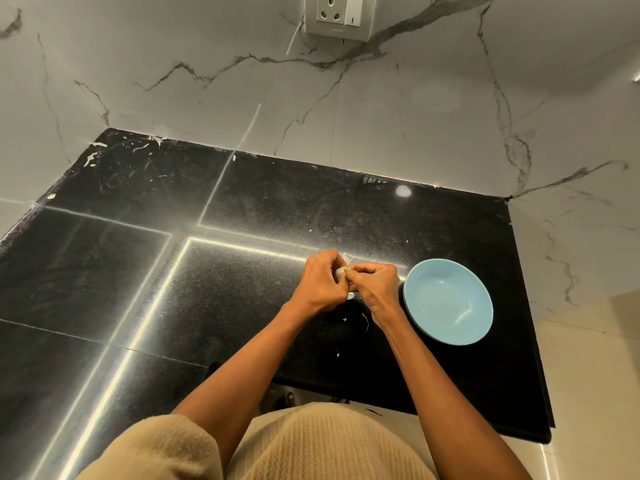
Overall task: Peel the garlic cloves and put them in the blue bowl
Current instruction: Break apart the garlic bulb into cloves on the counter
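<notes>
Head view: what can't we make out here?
- Garlic clove: mostly hidden by the fingers of the left hand and right hand; how far it is peeled is unclear.
- Blue bowl: looks empty, glare could hide small bits.
- White scraps on the counter: too small to identify.
- Wall socket: cut off by the top edge.
</notes>
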`<act>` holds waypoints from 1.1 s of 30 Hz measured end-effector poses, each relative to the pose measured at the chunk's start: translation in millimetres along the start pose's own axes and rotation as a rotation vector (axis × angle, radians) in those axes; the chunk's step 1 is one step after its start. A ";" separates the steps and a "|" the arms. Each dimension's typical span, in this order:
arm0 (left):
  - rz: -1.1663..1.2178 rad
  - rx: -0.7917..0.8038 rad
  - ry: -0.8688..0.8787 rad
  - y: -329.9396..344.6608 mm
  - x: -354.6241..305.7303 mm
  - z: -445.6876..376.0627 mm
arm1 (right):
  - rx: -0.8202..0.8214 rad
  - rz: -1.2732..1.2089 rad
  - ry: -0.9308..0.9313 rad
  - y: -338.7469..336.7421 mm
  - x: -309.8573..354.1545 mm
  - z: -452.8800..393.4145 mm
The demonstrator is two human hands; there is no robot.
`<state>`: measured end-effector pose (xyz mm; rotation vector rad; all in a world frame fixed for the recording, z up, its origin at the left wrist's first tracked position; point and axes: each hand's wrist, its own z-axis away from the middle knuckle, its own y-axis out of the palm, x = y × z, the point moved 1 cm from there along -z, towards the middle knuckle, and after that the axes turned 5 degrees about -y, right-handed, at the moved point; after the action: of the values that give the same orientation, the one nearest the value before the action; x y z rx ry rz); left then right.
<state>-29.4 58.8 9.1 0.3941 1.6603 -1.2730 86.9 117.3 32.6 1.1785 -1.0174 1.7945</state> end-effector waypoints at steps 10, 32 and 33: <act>0.087 -0.105 -0.101 -2.2 1.8 1.9 | 0.008 -0.066 0.058 6.7 1.7 -0.6; 0.970 -0.036 -0.686 0.0 -0.3 -3.4 | 0.052 -0.419 0.296 -0.8 -11.0 -9.6; 0.946 -0.031 -0.700 0.4 0.4 -3.5 | 0.057 -0.386 0.284 -0.7 -10.5 -8.9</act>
<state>-31.0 61.9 8.6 0.5434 0.7181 -0.5493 87.5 124.0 20.5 1.0335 -0.5366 1.6281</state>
